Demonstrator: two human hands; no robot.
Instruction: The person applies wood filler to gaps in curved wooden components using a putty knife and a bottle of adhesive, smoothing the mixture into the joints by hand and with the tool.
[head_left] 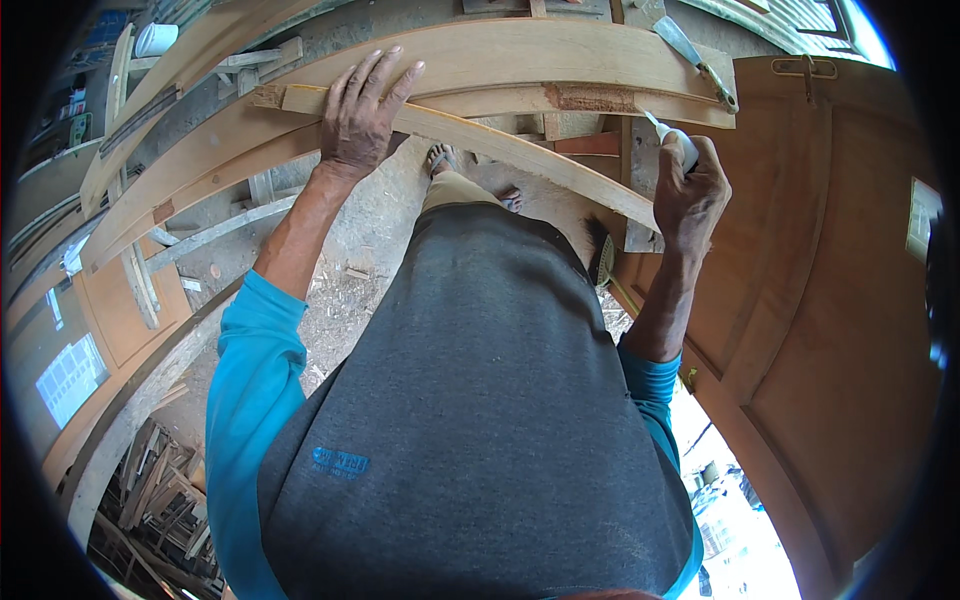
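1. The left hand (358, 125) lies with its fingers spread on top of a thin wood strip (530, 158), near the top of the frame, left of the middle. It is not curled into a fist.
2. The right hand (692, 195), at the upper right, is wrapped around a white bottle (688, 150).
3. The bottle's thin tip points up and left. It is just beside the right end of a rough brown patch (590, 97) on a long board (500, 50). I can't tell if they touch.
4. The patch is long from left to right. The right hand is much nearer to it.
5. The strip slants from the left hand down to the right, and its low end is close to the right hand.
6. A tool (680, 42) lies on the board, above the bottle.
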